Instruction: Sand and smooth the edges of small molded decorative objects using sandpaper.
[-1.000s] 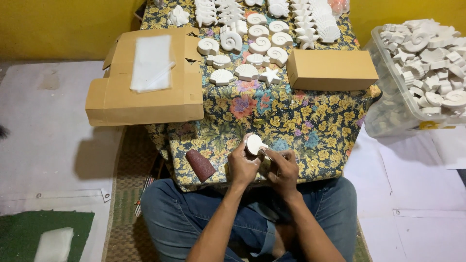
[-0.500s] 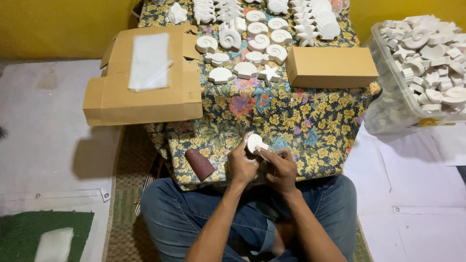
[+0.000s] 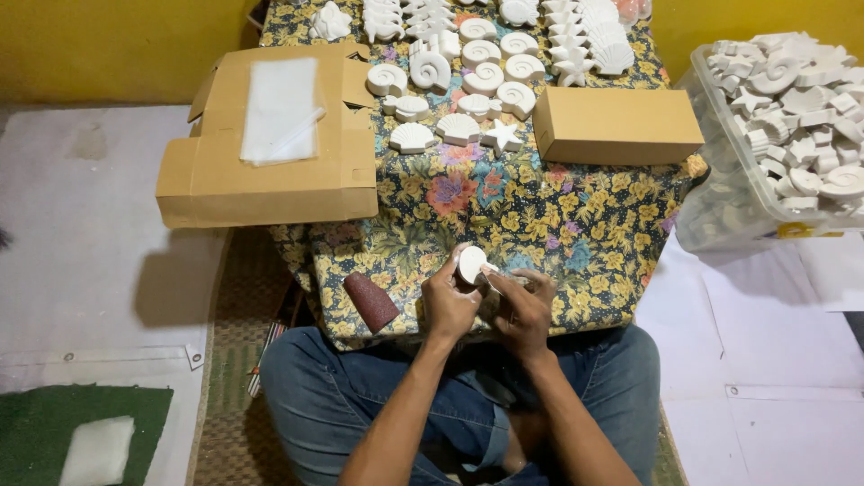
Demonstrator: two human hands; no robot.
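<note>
My left hand grips a small round white plaster piece just above the near edge of a flowered cloth. My right hand is closed on a thin tool whose tip touches the side of the piece. Both hands sit close together over my lap, with my jeans below. A dark reddish-brown sanding block lies on the cloth just left of my left hand.
Several white shell and star shaped casts lie on the far cloth. An open flat cardboard box holding a white sheet sits left, a shut cardboard box right. A clear tub full of casts stands far right.
The hands stay in the same place with the piece; only slight shifts of the fingers and of the head camera show.
</note>
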